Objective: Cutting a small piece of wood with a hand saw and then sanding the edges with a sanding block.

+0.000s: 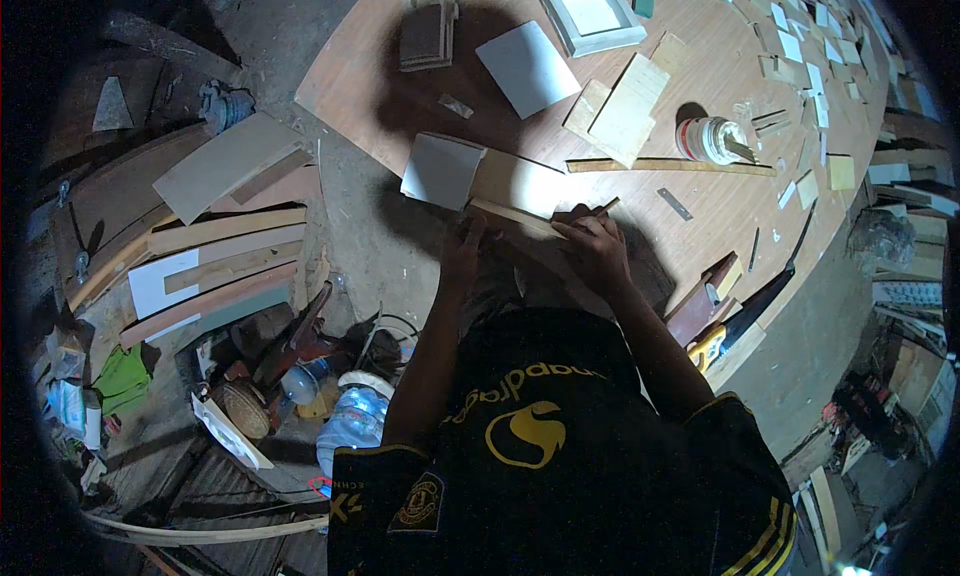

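Note:
At the near edge of the table, a narrow wooden strip runs between my hands. My left hand is closed at its left end, fingers partly in shadow. My right hand is closed around the right end, and a short thin stick juts out beyond its fingers. Just past the strip lies a pale wooden board, brightly lit. A white-faced panel adjoins it on the left and overhangs the table edge.
The table bears a square frame, a white square panel, stacked wooden pieces, a long strip and a glue tub with sticks. A handsaw lies right. Boards and a water bottle stand left.

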`<state>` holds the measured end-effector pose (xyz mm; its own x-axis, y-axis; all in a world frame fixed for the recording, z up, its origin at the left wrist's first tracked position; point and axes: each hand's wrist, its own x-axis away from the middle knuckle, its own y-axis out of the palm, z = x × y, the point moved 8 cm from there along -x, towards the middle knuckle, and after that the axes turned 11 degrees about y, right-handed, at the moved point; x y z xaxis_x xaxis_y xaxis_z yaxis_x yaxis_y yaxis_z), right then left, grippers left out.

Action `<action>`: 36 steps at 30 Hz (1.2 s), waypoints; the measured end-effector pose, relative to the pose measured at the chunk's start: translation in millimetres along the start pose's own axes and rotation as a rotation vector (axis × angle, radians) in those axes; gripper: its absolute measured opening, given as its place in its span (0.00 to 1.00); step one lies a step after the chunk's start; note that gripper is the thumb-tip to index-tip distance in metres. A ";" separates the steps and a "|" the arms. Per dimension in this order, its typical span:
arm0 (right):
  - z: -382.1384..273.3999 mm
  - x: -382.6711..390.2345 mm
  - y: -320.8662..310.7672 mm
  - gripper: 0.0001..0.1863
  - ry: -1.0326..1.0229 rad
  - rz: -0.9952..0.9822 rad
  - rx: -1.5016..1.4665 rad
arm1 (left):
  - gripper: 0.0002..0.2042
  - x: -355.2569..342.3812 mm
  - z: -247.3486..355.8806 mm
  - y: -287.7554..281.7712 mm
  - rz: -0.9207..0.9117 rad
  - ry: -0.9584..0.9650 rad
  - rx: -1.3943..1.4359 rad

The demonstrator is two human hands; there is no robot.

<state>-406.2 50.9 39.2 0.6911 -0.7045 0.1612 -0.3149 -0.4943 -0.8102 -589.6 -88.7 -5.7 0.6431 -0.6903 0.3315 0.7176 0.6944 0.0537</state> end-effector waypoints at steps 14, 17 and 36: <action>6.3 -1.4 -6.5 0.22 -0.072 0.069 -0.030 | 0.14 -1.5 -20.9 3.3 -0.205 0.329 -0.369; 16.6 -0.1 1.3 0.22 -0.059 0.054 -0.020 | 0.14 1.1 -38.6 -0.5 0.027 -0.097 -0.028; 16.8 -0.3 3.8 0.22 -0.074 -0.029 -0.059 | 0.17 -1.4 -40.3 7.2 -0.018 -0.031 0.149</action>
<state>-396.7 57.7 26.6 0.7457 -0.6514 0.1402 -0.3304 -0.5442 -0.7712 -574.5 -90.9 -43.7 0.6202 -0.6981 0.3578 0.6799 0.7059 0.1986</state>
